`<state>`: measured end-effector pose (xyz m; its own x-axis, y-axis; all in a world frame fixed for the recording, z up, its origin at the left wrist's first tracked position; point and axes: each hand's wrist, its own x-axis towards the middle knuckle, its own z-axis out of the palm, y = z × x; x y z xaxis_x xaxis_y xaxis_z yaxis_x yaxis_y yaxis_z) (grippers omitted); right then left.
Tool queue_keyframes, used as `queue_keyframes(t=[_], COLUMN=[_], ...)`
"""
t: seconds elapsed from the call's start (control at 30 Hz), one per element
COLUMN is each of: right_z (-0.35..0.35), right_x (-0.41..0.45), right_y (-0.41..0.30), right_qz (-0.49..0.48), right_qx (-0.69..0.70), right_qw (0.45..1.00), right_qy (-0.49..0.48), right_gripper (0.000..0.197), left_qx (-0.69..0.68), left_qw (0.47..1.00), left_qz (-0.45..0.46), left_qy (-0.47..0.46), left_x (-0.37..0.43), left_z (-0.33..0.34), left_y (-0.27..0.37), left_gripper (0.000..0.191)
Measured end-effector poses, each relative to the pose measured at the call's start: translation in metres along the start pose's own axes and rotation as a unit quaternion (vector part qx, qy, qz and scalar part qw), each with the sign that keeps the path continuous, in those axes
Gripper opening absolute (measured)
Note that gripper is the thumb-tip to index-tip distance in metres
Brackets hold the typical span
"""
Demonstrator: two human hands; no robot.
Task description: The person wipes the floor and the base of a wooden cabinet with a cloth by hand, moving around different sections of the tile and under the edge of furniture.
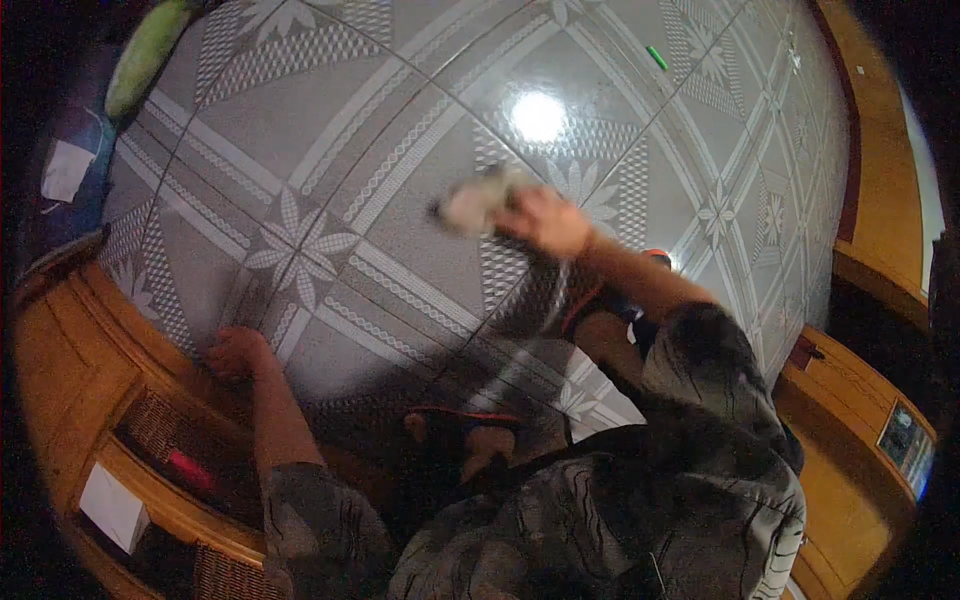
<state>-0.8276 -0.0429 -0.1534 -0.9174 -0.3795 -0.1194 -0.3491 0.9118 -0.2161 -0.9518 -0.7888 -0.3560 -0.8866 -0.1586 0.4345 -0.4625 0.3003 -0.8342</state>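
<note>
My right hand (551, 223) is held out over the patterned grey tile floor (405, 277). It grips a pale object with dark edges (474, 208), too smeared by motion to name. My left hand (238, 354) is low at the left, by the edge of a wooden furniture piece (180, 360). Its fingers look curled; shadow hides whether they hold anything or touch the wood.
A small green stick-like object (657, 58) lies on the floor. At the left are a long pale green object (146, 60) and a white face mask (69, 172). A white box (112, 506) sits on wooden furniture; more wooden furniture (847, 465) stands at right.
</note>
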Motion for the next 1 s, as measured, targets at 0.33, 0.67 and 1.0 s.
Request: queue_keyframes(t=[0.33, 0.67, 1.0], right_z=[-0.077, 0.042, 0.038], right_x=[0.059, -0.06, -0.078], right_y=[0.083, -0.098, -0.138], right_qz=[0.327, 0.175, 0.368], right_qx=[0.087, -0.075, 0.033], right_qw=[0.922, 0.981, 0.929], right_qy=[0.188, -0.025, -0.019], right_gripper=[0.034, 0.061, 0.06], left_qx=[-0.385, -0.384, -0.399], left_qw=[0.863, 0.862, 0.821], left_qz=[-0.168, -0.158, -0.16], left_qy=[-0.281, -0.29, -0.377], left_x=[0.004, -0.002, 0.026], left_z=[-0.247, -0.237, -0.329], left_y=[-0.001, 0.005, -0.031], left_gripper=[0.054, 0.055, 0.056])
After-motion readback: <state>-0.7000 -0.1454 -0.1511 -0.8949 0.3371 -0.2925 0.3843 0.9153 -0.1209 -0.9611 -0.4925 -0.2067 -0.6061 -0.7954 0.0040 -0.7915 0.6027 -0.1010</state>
